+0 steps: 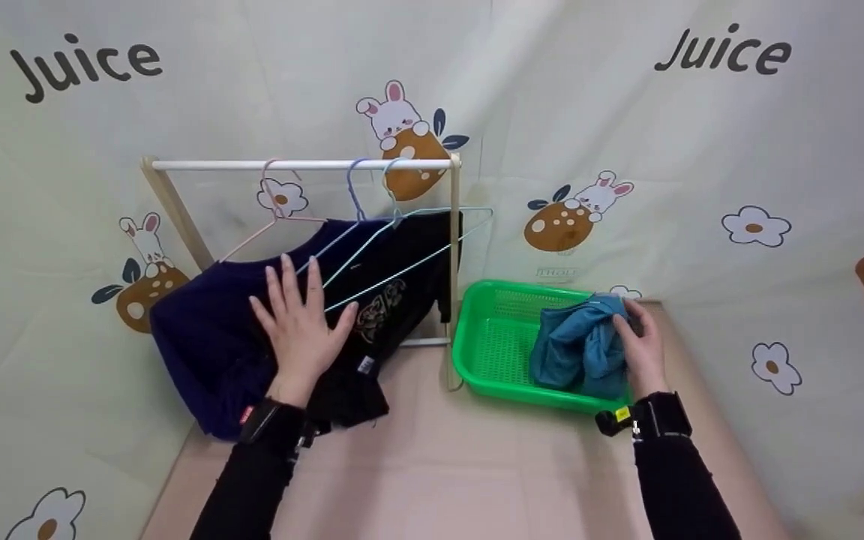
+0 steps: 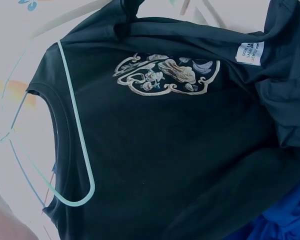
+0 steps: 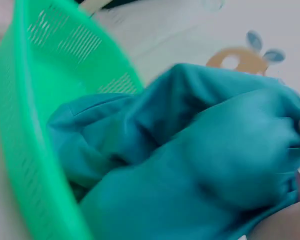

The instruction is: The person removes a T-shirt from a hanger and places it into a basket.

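Note:
A teal garment (image 1: 580,349) lies bunched in the right part of a green basket (image 1: 503,381); my right hand (image 1: 643,349) pinches its upper right edge. In the right wrist view the teal cloth (image 3: 190,165) rises above the basket rim, with fingertips at the right edge. My left hand (image 1: 301,330) is spread, fingers straight, in front of a navy garment (image 1: 207,322) and a black printed garment (image 1: 409,277); whether it touches them I cannot tell. The black garment (image 2: 140,130) fills the left wrist view, a light hanger (image 2: 79,130) at its neckline.
A rack with a white top bar (image 1: 214,165) and wooden posts stands left of the basket. Pink, purple and light blue hangers (image 1: 394,217) hang from its bar. A patterned curtain (image 1: 552,90) rises behind; the beige surface (image 1: 477,465) extends in front.

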The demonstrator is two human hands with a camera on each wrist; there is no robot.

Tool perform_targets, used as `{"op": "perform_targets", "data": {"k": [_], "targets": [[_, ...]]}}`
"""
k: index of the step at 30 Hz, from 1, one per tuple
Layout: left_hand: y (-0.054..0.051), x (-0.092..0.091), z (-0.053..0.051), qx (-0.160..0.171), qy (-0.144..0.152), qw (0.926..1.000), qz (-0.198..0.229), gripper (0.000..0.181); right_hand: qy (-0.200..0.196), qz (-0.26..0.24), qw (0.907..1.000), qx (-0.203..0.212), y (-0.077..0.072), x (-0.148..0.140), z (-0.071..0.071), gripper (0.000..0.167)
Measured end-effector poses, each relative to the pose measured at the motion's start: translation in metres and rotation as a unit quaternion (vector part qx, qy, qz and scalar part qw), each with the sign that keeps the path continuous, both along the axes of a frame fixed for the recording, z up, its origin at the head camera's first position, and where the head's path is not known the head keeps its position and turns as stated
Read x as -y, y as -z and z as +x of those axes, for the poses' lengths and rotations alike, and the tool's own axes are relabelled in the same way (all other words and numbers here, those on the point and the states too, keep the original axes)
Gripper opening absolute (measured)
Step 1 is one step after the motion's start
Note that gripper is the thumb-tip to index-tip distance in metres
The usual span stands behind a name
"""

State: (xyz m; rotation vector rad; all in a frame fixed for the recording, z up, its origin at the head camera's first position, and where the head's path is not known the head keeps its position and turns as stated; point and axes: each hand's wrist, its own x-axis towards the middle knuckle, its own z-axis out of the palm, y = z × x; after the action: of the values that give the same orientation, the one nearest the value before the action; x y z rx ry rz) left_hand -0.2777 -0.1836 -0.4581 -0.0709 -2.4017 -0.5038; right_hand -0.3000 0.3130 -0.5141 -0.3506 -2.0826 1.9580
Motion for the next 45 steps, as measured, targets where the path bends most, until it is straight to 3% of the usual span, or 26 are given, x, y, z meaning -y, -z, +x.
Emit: {"op": "perform_targets", "data": {"k": [4, 8, 13, 18, 25, 31, 40, 45], "targets": [[0.000, 0.002, -0.003, -0.001, -0.001, 1.0000, 0.001, 0.085, -0.031, 0.034, 0.9983, 0.034, 0.011, -0.007, 0.003, 0.059], [-0.002, 0.004, -0.006, -0.004, -0.005, 1.0000, 0.000, 0.085, -0.050, 0.057, 0.9963, 0.041, 0.015, -0.008, 0.006, 0.062], [-0.007, 0.006, -0.011, -0.007, -0.005, 1.0000, 0.001, 0.084, -0.070, 0.133, 0.9880, 0.037, 0.019, -0.008, 0.006, 0.065], [-0.013, 0.006, -0.015, 0.000, 0.003, 0.9999, 0.013, 0.080, -0.086, 0.224, 0.9703, 0.030, 0.023, -0.006, 0.006, 0.065], [-0.025, 0.005, -0.023, 0.039, 0.012, 0.9990, 0.019, 0.076, -0.100, 0.299, 0.9488, -0.002, 0.032, 0.001, 0.008, 0.063], [-0.038, 0.000, -0.032, 0.060, 0.031, 0.9976, 0.015, 0.074, -0.107, 0.374, 0.9207, -0.029, 0.040, 0.008, 0.010, 0.065], [-0.058, -0.008, -0.043, 0.095, 0.067, 0.9931, 0.016, 0.073, -0.134, 0.441, 0.8852, -0.060, 0.052, 0.022, 0.015, 0.068], [-0.066, -0.012, -0.050, 0.117, 0.083, 0.9894, 0.026, 0.069, -0.150, 0.450, 0.8758, -0.087, 0.059, 0.031, 0.018, 0.066]]}}
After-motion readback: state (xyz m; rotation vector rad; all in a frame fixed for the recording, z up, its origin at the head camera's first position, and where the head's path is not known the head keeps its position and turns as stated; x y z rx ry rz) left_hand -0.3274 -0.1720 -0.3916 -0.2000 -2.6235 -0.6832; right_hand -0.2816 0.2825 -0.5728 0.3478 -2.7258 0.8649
